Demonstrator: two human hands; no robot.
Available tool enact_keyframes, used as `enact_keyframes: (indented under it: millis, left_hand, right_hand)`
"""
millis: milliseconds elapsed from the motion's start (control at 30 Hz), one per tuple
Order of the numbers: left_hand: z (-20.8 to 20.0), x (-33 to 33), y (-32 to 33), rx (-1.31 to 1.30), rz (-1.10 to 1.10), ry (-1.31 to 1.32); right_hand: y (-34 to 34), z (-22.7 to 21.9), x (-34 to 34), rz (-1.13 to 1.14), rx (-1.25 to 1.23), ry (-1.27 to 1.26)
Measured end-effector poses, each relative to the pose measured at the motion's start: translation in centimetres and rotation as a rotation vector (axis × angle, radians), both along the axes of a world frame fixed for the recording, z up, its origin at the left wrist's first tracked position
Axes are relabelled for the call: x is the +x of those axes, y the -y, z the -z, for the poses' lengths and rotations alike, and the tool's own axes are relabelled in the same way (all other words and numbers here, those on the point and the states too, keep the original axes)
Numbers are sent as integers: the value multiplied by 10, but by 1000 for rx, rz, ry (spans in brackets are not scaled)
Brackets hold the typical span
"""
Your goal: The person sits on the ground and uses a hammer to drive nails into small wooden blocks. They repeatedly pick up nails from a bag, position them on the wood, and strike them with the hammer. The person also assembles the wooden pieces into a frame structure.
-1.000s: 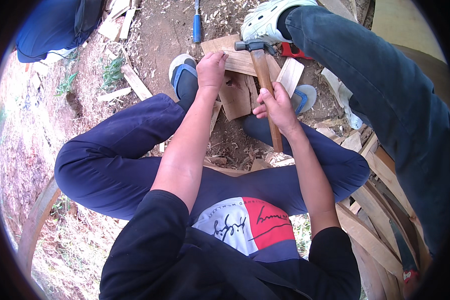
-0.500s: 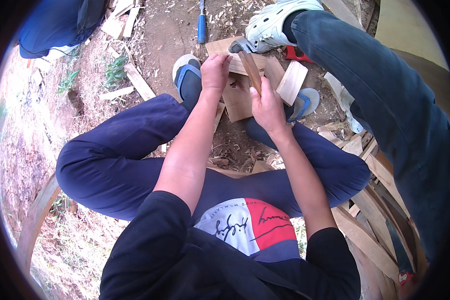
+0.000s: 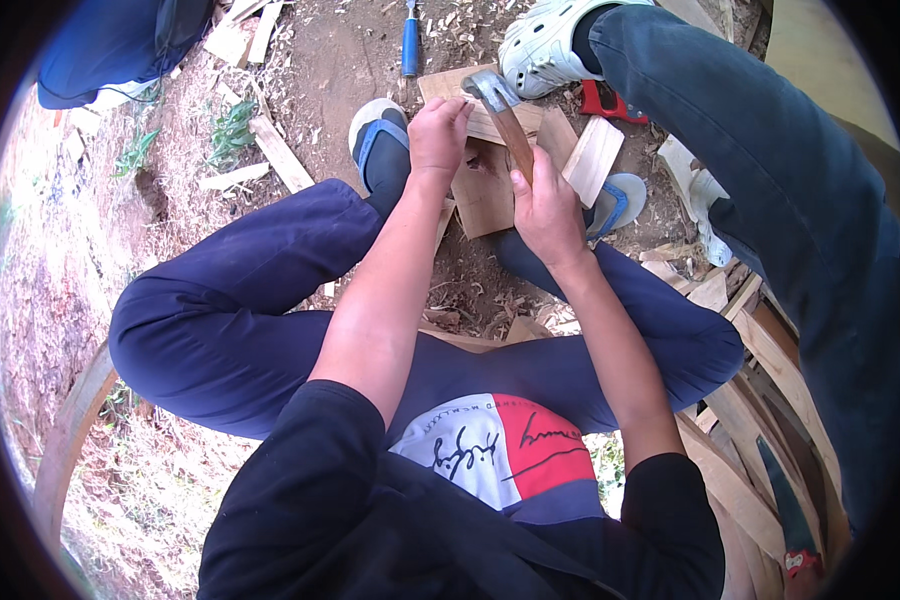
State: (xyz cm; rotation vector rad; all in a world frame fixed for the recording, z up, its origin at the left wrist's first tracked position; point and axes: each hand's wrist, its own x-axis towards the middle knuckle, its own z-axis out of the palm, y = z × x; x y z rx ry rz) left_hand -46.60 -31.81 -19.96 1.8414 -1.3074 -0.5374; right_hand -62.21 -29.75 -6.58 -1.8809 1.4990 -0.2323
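Note:
My right hand (image 3: 548, 212) is wrapped round the wooden handle of a hammer (image 3: 511, 135). The metal hammer head (image 3: 492, 90) is just to the right of my left fingertips. My left hand (image 3: 438, 137) is closed in a pinch over the light wooden pieces; whatever is between its fingertips is too small to make out. Below the hands, a flat board (image 3: 483, 200) with a dark mark lies between my feet. Another board (image 3: 446, 84) lies beyond, and a short block (image 3: 594, 155) rests to the right.
A blue-handled chisel (image 3: 410, 45) lies on the dirt ahead. Another person's white clog (image 3: 542, 50) stands close to the boards, beside a red saw handle (image 3: 610, 103). Wooden strips (image 3: 735, 490) are piled at my right. At far left is another person's blue-clothed leg (image 3: 120, 50).
The hammer has been lifted and tilted, so its head now shows more fully. My right hand has shifted slightly right and toward me. The left hand keeps its pinch in nearly the same place.

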Motion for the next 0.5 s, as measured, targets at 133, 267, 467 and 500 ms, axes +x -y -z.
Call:
enact_keyframes:
  millis: [133, 267, 467, 500]
  left_hand:
    - [-4, 1, -4, 46, 10, 10]
    - [-4, 1, 1, 24, -3, -3]
    - [-4, 0, -3, 37, 14, 42]
    - [-3, -1, -4, 38, 10, 44]
  right_hand:
    - [1, 4, -1, -13, 58, -84]
    - [-4, 8, -5, -14, -65, -17]
    - [-7, 10, -8, -47, 14, -97]
    - [-7, 10, -8, -44, -12, -68]
